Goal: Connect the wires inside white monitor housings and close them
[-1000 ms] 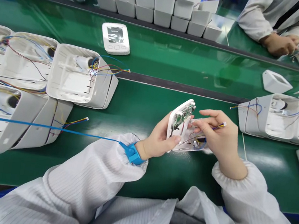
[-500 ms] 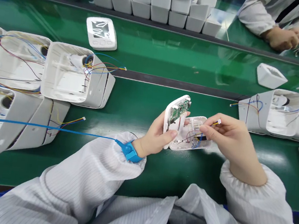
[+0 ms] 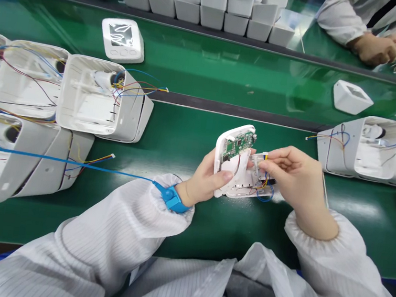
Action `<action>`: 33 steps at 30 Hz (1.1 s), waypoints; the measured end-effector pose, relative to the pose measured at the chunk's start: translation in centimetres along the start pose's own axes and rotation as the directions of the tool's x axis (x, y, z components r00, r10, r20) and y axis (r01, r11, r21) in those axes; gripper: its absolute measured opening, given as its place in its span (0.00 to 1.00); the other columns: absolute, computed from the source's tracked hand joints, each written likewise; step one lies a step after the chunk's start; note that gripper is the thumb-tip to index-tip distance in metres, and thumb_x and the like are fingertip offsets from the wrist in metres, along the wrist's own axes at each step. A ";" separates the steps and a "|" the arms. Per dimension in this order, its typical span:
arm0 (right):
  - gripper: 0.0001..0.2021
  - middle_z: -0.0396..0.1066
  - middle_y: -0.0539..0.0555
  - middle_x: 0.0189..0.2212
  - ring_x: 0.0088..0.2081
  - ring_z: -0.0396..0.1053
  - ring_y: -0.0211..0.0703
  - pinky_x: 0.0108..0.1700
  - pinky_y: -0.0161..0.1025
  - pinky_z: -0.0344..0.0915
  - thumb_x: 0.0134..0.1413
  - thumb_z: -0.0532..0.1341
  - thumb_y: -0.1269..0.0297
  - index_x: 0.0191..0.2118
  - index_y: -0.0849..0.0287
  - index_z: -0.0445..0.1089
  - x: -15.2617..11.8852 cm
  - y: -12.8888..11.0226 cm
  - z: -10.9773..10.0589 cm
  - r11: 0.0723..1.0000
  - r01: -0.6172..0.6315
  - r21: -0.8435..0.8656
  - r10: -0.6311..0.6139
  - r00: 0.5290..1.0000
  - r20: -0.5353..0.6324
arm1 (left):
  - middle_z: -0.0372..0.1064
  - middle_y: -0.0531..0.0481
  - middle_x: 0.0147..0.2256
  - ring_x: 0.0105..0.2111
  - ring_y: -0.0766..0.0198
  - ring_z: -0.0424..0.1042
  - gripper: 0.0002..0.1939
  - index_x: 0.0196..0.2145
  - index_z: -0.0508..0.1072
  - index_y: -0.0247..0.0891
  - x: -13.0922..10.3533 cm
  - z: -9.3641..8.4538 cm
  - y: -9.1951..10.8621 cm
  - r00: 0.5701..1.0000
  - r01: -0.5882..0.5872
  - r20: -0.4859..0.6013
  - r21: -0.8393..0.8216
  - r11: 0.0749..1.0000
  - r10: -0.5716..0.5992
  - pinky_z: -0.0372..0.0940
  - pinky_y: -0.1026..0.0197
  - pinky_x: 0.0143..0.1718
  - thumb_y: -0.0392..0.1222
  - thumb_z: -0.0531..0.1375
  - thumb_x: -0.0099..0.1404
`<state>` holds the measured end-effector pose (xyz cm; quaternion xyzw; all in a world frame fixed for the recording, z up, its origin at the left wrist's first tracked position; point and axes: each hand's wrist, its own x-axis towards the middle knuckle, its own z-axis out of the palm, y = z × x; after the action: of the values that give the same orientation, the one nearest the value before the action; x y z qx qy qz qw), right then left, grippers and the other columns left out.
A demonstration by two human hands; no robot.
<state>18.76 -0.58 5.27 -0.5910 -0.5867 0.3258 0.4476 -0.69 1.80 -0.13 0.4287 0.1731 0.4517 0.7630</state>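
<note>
My left hand (image 3: 207, 176) is closed around a white plastic cover (image 3: 241, 170), tilted up, with a green circuit board (image 3: 237, 145) on its inner side. Beside and below the cover, the other white housing (image 3: 245, 192) lies open, with thin coloured wires (image 3: 264, 185) inside. My right hand (image 3: 293, 177) pinches a small white wire connector (image 3: 265, 155) between thumb and fingertips, just right of the circuit board. Whether the connector touches the board I cannot tell. A blue wrist strap (image 3: 174, 200) with a cord circles my left wrist.
White housings with loose wires (image 3: 106, 101) stand at the left, and more (image 3: 346, 145) at the right. A white display unit (image 3: 122, 40) and another white unit (image 3: 352, 97) lie on the far green strip. Across the bench are white boxes (image 3: 213, 3) and a co-worker's hands (image 3: 376, 49).
My right hand has moved left with the connector, closer to the circuit board. My left hand stays nearly still. Both white units on the far strip have shifted left.
</note>
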 end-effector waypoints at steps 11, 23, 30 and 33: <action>0.05 0.78 0.52 0.31 0.32 0.74 0.43 0.33 0.39 0.66 0.63 0.63 0.66 0.35 0.56 0.75 0.0 0.6 -0.1 0.724 0.364 -0.587 -0.386 0.918 0.093 | 0.73 0.36 0.53 0.54 0.43 0.73 0.35 0.61 0.65 0.37 -0.3 -0.5 -0.4 0.993 -0.021 0.118 0.120 0.993 0.007 0.69 0.45 0.55 0.53 0.66 0.61; 0.07 0.78 0.50 0.33 0.34 0.74 0.41 0.37 0.38 0.68 0.62 0.62 0.68 0.31 0.57 0.72 -0.9 -1.1 1.5 0.893 0.312 -0.324 -0.285 0.950 0.129 | 0.75 0.45 0.42 0.42 0.59 0.73 0.18 0.49 0.72 0.36 -0.2 -0.1 -0.3 0.991 -0.133 0.090 0.436 0.890 0.104 0.70 0.56 0.48 0.49 0.61 0.66; 0.06 0.76 0.49 0.30 0.32 0.72 0.40 0.36 0.38 0.66 0.62 0.62 0.67 0.32 0.56 0.71 -1.0 -0.8 1.7 0.885 0.342 -0.316 -0.333 0.939 0.086 | 0.68 0.49 0.31 0.32 0.63 0.66 0.17 0.36 0.72 0.35 -0.2 0.0 -0.1 0.997 -0.065 0.058 0.482 0.874 0.043 0.69 0.59 0.38 0.55 0.61 0.65; 0.06 0.75 0.49 0.29 0.31 0.71 0.39 0.35 0.37 0.65 0.62 0.62 0.68 0.32 0.57 0.71 -1.1 -0.8 1.8 0.893 0.332 -0.305 -0.323 0.943 0.082 | 0.65 0.50 0.29 0.31 0.64 0.64 0.20 0.35 0.71 0.35 -0.2 0.0 -0.1 0.999 -0.039 0.038 0.454 0.890 0.024 0.68 0.59 0.37 0.58 0.62 0.64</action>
<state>16.74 -1.44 5.18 -0.5426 -0.7286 0.1568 0.3876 -0.73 1.57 -0.27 0.6048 0.2549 0.4043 0.6370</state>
